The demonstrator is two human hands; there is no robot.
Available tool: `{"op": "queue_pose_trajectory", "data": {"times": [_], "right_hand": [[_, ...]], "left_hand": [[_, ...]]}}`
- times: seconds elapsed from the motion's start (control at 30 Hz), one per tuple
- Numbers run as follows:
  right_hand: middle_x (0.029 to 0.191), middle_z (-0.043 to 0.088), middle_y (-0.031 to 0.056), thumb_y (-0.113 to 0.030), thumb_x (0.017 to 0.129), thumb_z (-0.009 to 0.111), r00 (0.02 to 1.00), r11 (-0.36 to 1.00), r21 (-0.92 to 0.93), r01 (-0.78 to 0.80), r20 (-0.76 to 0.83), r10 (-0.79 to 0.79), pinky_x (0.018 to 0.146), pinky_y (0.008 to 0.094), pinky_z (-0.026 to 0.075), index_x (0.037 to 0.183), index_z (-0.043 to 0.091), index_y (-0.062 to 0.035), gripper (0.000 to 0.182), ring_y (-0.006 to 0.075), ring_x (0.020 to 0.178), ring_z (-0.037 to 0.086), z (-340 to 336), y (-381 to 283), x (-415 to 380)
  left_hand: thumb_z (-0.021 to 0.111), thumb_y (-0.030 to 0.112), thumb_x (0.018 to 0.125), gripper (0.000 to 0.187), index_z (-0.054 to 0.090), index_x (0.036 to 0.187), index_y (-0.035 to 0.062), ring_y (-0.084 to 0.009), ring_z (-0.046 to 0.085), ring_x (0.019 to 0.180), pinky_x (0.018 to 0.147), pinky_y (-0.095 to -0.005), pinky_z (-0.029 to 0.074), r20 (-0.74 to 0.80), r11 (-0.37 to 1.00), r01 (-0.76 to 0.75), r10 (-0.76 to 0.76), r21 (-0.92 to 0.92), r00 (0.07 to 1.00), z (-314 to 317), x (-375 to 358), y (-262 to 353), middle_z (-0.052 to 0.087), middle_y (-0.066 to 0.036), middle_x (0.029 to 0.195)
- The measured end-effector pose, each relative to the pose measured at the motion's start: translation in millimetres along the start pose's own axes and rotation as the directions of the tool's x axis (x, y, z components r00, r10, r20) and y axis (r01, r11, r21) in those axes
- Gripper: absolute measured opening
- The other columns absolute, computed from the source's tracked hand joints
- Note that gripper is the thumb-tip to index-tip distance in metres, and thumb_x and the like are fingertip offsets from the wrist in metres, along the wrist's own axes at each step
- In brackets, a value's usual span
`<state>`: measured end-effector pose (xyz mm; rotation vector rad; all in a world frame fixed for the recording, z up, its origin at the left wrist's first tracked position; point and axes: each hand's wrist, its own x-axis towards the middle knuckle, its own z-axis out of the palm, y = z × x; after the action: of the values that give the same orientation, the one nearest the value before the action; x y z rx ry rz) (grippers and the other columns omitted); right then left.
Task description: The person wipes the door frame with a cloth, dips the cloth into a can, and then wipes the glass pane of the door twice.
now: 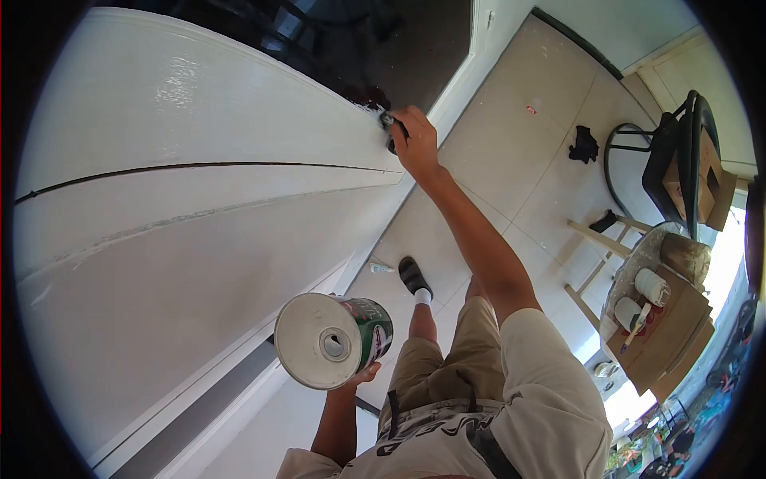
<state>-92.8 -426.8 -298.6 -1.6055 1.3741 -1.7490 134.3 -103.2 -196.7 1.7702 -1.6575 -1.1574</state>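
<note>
Right hand (416,145): Arm outstretched to the far end of the white panel (104,96). Fingers curled in and closed on a dark tool (388,123); its exact type cannot be told, being mostly covered by the grip.
Dark tool: Smeared with white; located at the panel's edge, beside the dark glass (359,48).
Left hand (365,376): Has hold of the paint can (375,331) low on its side, near the person's body. Part of the grip shows against the can; the remainder is hidden behind it, so the full spread of the fingers cannot be told.
Paint can: Tilted, pale round end toward the camera, round opening at the middle of that end; green label on the side.
White panel: Glossy patch with bright reflections near the glass; a dark seam (215,165) runs along its length.
Footwear: Black sandal (412,275) with white sock, on the tiled floor (511,152).
Floor items: Black glove (585,144) near the chair; small tube (381,268) near the sandal.
Stool (592,238): Bears cardboard (674,339), two white containers (653,287) and a paintbrush (638,324).
Black chair (667,172): Stands beyond the stool; a cardboard box (710,172) is on it.
</note>
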Motion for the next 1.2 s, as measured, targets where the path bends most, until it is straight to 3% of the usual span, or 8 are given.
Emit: {"op": "queue_pose_trajectory", "data": {"times": [0.13,0.37,0.43,0.57,0.63,0.9,1.1,1.2], "right_hand": [[0.096,0.068,0.0147,0.014,0.077,0.066,0.978,0.98,0.074,0.187,-0.103,-0.179,0.074,0.035,0.055,0.098,0.069,0.0014,0.025,0.0311,0.086,0.068,-2.9,-26.1,33.3],[0.095,0.067,0.0141,0.016,0.074,0.066,0.986,0.989,-0.042,0.141,-0.084,-0.144,0.075,0.0344,0.056,0.098,0.07,0.0012,0.028,0.0304,0.086,0.068,1.1,3.4,2.1],[0.093,0.067,0.0144,0.015,0.074,0.07,0.953,0.957,-0.004,0.29,-0.087,-0.29,0.072,0.0358,0.056,0.091,0.071,0.0016,0.022,0.0302,0.084,0.067,-6.8,-28.1,32.0],[0.092,0.067,0.0145,0.014,0.074,0.07,0.954,0.955,0.015,0.296,-0.064,-0.294,0.073,0.0353,0.056,0.092,0.071,0.0013,0.022,0.0298,0.083,0.067,-7.7,-0.3,10.6],[0.096,0.066,0.014,0.017,0.074,0.066,0.998,0.998,-0.026,0.059,0.022,-0.059,0.071,0.0339,0.055,0.097,0.07,0.0014,0.028,0.0288,0.084,0.067,-2.1,43.3,-28.0],[0.093,0.066,0.0143,0.015,0.075,0.068,0.962,0.961,0.075,0.266,-0.084,-0.26,0.07,0.0354,0.056,0.094,0.072,0.0004,0.024,0.0293,0.08,0.066,-11.1,-23.8,29.6],[0.092,0.065,0.0131,0.016,0.073,0.069,0.996,0.997,0.028,0.078,-0.046,-0.077,0.072,0.036,0.055,0.096,0.071,0.0002,0.028,0.0296,0.084,0.065,-1.9,-5.7,3.2],[0.092,0.065,0.0132,0.016,0.073,0.07,0.965,0.965,0.047,0.257,-0.07,-0.254,0.072,0.0365,0.055,0.095,0.071,0.0008,0.027,0.03,0.084,0.065,-11.5,-44.9,46.7]], "left_hand": [[0.088,0.056,0.068,0.091,0.052,0.142,0.0162,-0.0271,0.049,0.138,0.118,-0.0518,0.038,0.018,0.999,-0.027,0.027,-0.017,0.999,0.6,7.7,-22.6,0.058,-0.006,0.141],[0.089,0.056,0.068,0.094,0.05,0.143,0.0154,-0.0275,0.048,0.138,0.118,-0.0513,0.038,0.031,0.997,-0.066,0.068,-0.038,0.997,-11.1,15.4,-42.1,0.056,-0.007,0.141],[0.089,0.057,0.068,0.095,0.05,0.143,0.0152,-0.0276,0.048,0.139,0.118,-0.0512,0.038,0.025,0.995,-0.08,0.081,-0.052,0.996,-7.7,18.9,-45.0,0.056,-0.007,0.142],[0.089,0.057,0.068,0.096,0.049,0.144,0.0148,-0.0279,0.048,0.139,0.118,-0.0509,0.039,0.017,0.993,-0.086,0.087,-0.086,0.996,-3.5,16.1,-45.5,0.055,-0.008,0.142],[0.089,0.057,0.067,0.097,0.048,0.144,0.0146,-0.028,0.048,0.139,0.118,-0.0507,0.039,0.004,0.989,-0.105,0.106,-0.104,0.994,-1.7,21.4,-43.5,0.055,-0.008,0.142],[0.089,0.057,0.067,0.099,0.046,0.145,0.0137,-0.0285,0.047,0.139,0.118,-0.0502,0.039,-0.027,0.982,-0.122,0.12,-0.146,0.992,4.5,19.3,-33.9,0.053,-0.009,0.143],[0.09,0.057,0.067,0.102,0.044,0.146,0.0131,-0.0289,0.047,0.14,0.118,-0.0498,0.04,-0.08,0.971,-0.176,0.165,-0.164,0.983,-2.8,31.6,-19.1,0.052,-0.009,0.143],[0.09,0.058,0.067,0.103,0.043,0.147,0.0128,-0.0291,0.047,0.14,0.118,-0.0496,0.04,-0.101,0.966,-0.192,0.176,-0.176,0.979,2.0,33.7,-14.4,0.051,-0.01,0.144]]}}
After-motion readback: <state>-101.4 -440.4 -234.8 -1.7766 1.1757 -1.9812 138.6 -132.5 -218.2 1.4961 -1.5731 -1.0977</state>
